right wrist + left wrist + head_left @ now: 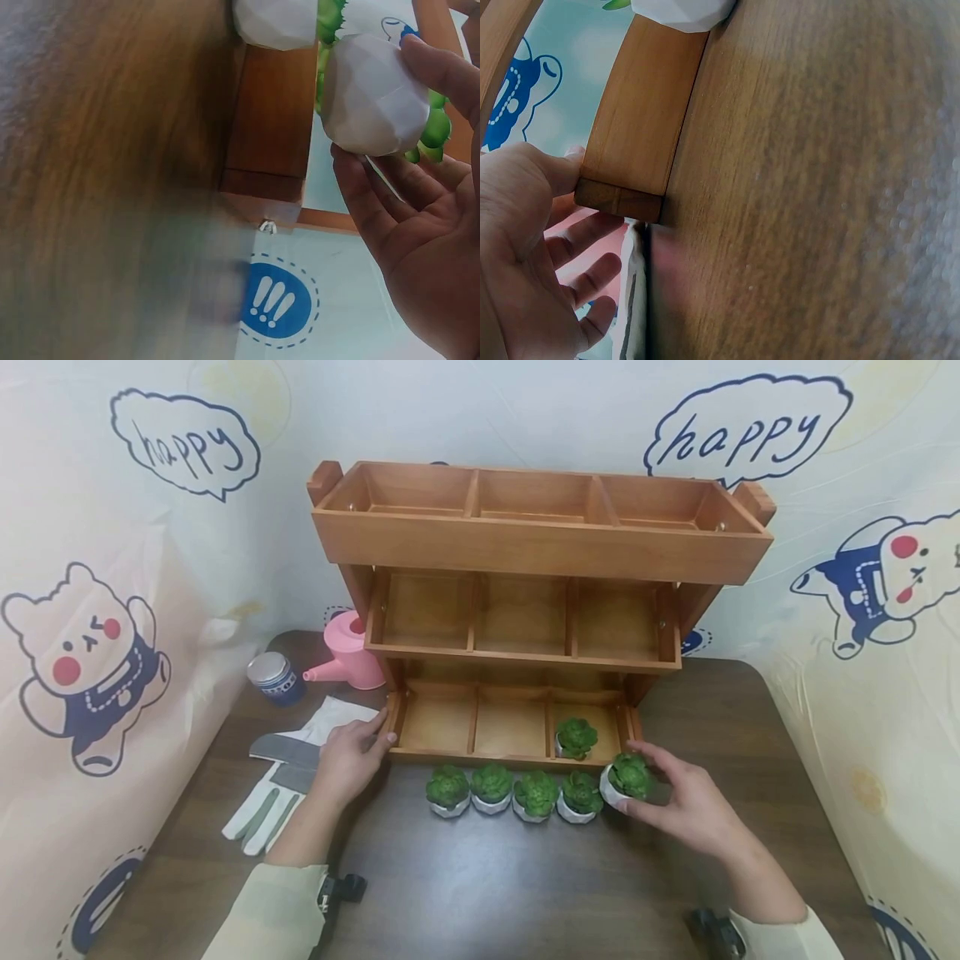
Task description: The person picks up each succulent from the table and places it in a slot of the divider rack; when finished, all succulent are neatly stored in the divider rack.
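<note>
My right hand [693, 797] pinches a small potted succulent [630, 776] between thumb and fingers, at the front right corner of the shelf's bottom tier. In the right wrist view its white faceted pot [375, 96] is raised off the table. At the left end of that tier, my left hand [351, 760] grips the corner of the wooden shelf [540, 545], thumb on one side and fingers on the other. Another succulent [576, 737] sits in the bottom tier's right compartment. Several more potted succulents [492, 783] stand in a row on the table before the shelf.
White and grey gloves [288, 777] lie beside my left forearm. Behind them are a blue tin with a pale lid [276, 677] and a pink watering can [348, 653]. A printed cloth backdrop [480, 410] surrounds the dark wooden table [480, 893].
</note>
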Demonstrator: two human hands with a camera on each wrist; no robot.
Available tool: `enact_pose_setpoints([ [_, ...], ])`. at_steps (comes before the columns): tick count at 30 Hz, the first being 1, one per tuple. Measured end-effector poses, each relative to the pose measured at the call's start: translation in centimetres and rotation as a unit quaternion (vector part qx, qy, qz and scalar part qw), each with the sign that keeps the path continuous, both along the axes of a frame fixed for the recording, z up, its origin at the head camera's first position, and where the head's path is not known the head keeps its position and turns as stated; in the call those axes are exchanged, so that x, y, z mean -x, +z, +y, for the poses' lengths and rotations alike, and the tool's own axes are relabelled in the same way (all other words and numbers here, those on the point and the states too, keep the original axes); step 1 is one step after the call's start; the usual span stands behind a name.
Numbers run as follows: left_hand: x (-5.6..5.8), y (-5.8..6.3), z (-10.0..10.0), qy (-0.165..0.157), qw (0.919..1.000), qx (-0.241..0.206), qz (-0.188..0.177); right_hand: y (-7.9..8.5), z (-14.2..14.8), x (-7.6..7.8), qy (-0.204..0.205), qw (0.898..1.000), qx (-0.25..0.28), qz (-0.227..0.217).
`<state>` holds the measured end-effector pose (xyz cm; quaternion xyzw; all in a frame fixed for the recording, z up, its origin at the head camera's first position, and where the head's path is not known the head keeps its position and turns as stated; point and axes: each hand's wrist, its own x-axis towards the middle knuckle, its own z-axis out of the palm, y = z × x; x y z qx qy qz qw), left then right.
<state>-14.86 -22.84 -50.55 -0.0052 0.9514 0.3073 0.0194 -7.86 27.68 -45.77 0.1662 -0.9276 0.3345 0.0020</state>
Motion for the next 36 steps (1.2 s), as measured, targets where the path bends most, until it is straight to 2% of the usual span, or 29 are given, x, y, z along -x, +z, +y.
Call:
enact_pose_setpoints([
  [15, -0.1, 0.0, 0.0, 0.0, 1.0, -0.001, -0.002, 0.8, -1.4, 1.1, -0.013, 1.0, 0.011, -0.008],
  [24, -0.2, 0.0, 0.1, 0.004, 1.0, 0.002, 0.006, 0.9, -2.8, 1.8, -0.001, 1.0, 0.022, -0.001],
  [36, -0.2, 0.0, 0.1, 0.0, 0.9998, 0.006, 0.019, 0.9, -4.8, 2.5, 0.008, 0.998, 0.051, -0.028],
])
